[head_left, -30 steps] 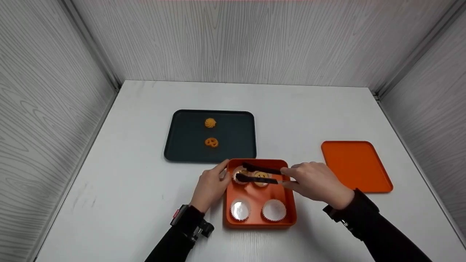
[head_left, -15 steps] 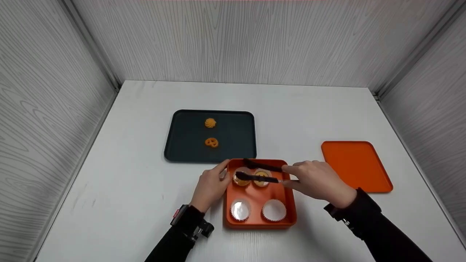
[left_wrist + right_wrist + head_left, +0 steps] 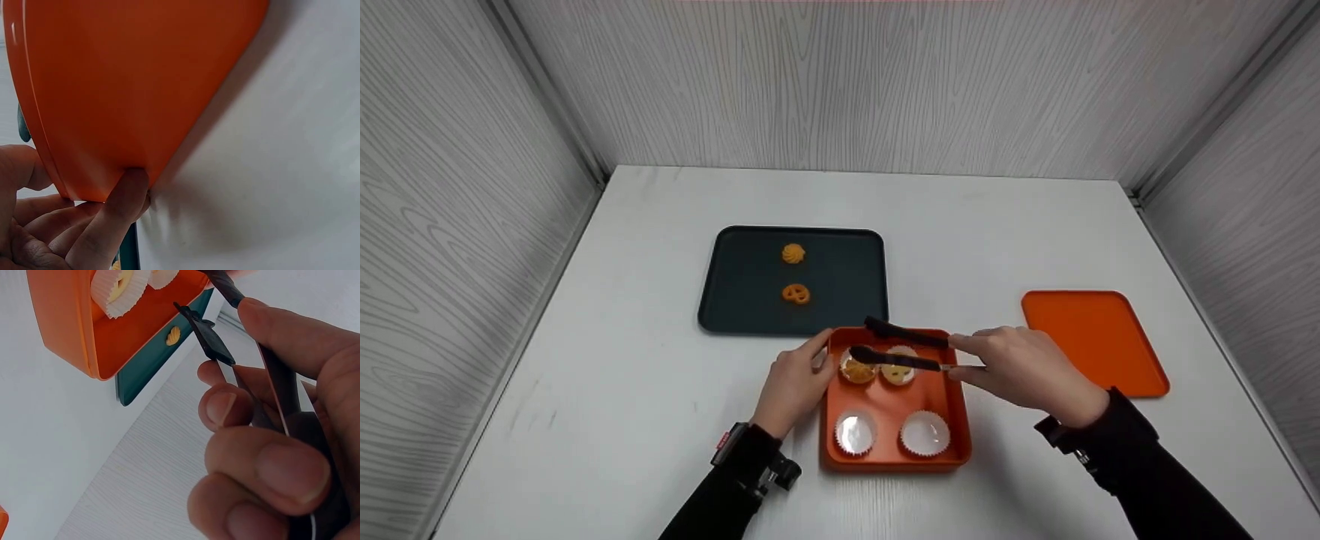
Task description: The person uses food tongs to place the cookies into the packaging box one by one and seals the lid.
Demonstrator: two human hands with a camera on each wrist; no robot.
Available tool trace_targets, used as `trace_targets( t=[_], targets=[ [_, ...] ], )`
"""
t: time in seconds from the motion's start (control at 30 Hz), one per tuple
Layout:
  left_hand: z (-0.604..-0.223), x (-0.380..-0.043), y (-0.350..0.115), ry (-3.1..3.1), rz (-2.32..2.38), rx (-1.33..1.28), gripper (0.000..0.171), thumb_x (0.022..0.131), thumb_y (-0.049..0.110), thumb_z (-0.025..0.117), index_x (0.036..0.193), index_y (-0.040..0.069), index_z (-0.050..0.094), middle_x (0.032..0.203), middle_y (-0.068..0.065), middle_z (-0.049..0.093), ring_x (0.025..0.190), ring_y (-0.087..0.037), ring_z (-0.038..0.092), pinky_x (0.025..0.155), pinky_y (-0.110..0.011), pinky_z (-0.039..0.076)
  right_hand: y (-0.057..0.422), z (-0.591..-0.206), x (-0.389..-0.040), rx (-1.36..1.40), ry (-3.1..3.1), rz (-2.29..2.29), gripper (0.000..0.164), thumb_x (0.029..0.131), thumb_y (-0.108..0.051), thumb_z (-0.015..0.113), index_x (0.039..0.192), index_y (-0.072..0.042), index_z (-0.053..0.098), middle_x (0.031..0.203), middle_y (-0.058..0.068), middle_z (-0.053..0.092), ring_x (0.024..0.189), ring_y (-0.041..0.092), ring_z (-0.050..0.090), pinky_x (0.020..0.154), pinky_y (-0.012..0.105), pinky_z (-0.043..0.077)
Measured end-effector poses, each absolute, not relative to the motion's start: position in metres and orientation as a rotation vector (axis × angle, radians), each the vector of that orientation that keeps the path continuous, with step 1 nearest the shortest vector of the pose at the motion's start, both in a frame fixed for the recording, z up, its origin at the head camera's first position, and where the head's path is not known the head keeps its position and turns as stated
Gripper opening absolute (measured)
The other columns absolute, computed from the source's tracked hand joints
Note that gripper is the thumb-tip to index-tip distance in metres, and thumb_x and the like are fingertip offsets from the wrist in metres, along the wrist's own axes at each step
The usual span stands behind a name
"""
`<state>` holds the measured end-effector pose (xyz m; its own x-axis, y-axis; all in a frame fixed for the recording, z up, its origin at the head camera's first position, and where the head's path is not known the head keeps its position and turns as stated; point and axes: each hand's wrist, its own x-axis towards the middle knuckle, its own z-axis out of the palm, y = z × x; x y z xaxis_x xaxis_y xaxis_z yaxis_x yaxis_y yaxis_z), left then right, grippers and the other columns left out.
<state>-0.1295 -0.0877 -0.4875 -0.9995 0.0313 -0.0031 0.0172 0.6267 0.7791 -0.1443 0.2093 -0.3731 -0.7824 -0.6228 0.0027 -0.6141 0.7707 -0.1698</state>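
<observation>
Near edge: orange box [image 3: 885, 465], two near paper cups [image 3: 925, 433] showing bare white lining. Left hand [image 3: 795, 386] on the box's far left corner, thumb and fingers pinching the wall. Right hand [image 3: 1027, 371] off the box's right side, fingers curled round black tongs [image 3: 900, 361]; tong arms spread, nothing seen between them. Tongs' long axis runs right to left, tips over the box's far left part, above two far paper cups [image 3: 898, 371] with biscuit inside. Dark tray [image 3: 742, 285] beyond the box: pretzel biscuit [image 3: 796, 294] far and left of the tips, swirled biscuit [image 3: 793, 253] farther. Left hand nearer to both.

Count: one tongs, one box, four cups, two tray biscuits; number in filled cups partly hidden.
</observation>
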Motion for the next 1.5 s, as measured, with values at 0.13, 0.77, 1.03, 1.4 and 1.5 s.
trace_targets(
  t=[0.13,0.77,1.03,1.4,1.5],
  targets=[
    [-0.489,-0.129,-0.088,2.821,1.35,0.031,0.047,0.101,0.02,0.06,0.147,0.01,0.057,0.133,-0.016,0.067,0.116,-0.029,0.067,0.102,-0.049,0.051,0.212,-0.371,-0.146,-1.043,2.932,-0.271,0.034,0.089,-0.028,0.08,0.119,-0.013,0.075,0.085,0.003,0.074,0.063,0.013,0.057,0.049,0.023,0.041],
    [-0.49,-0.129,-0.089,2.806,1.341,0.0,0.046,0.102,0.023,0.06,0.145,0.007,0.059,0.139,-0.014,0.064,0.126,-0.03,0.062,0.106,-0.049,0.049,0.18,-0.37,-0.185,-0.962,2.937,-0.388,0.02,0.093,-0.028,0.076,0.104,-0.012,0.073,0.069,-0.003,0.06,0.059,0.014,0.048,0.05,0.027,0.039],
    [-0.49,-0.128,-0.089,2.785,1.366,-0.002,0.046,0.102,0.023,0.06,0.145,0.008,0.058,0.139,-0.014,0.063,0.125,-0.03,0.062,0.105,-0.048,0.049,0.143,-0.376,-0.207,-0.997,2.908,-0.328,0.025,0.095,-0.03,0.073,0.108,-0.008,0.072,0.089,0.008,0.074,0.076,0.025,0.067,0.065,0.04,0.058],
    [-0.491,-0.128,-0.089,2.818,1.361,0.032,0.045,0.102,0.024,0.06,0.143,0.006,0.06,0.135,-0.016,0.066,0.121,-0.03,0.065,0.102,-0.048,0.051,0.104,-0.4,-0.231,-0.959,2.808,-0.232,0.041,0.099,-0.034,0.068,0.126,-0.003,0.069,0.106,0.015,0.074,0.095,0.03,0.071,0.085,0.045,0.06],
    [-0.491,-0.128,-0.089,2.831,1.357,0.045,0.045,0.102,0.025,0.06,0.143,0.007,0.061,0.134,-0.016,0.067,0.119,-0.029,0.066,0.101,-0.048,0.052,0.099,-0.405,-0.234,-0.951,2.797,-0.228,0.039,0.099,-0.033,0.068,0.123,-0.003,0.07,0.104,0.014,0.074,0.095,0.029,0.071,0.085,0.044,0.06]
  ],
)
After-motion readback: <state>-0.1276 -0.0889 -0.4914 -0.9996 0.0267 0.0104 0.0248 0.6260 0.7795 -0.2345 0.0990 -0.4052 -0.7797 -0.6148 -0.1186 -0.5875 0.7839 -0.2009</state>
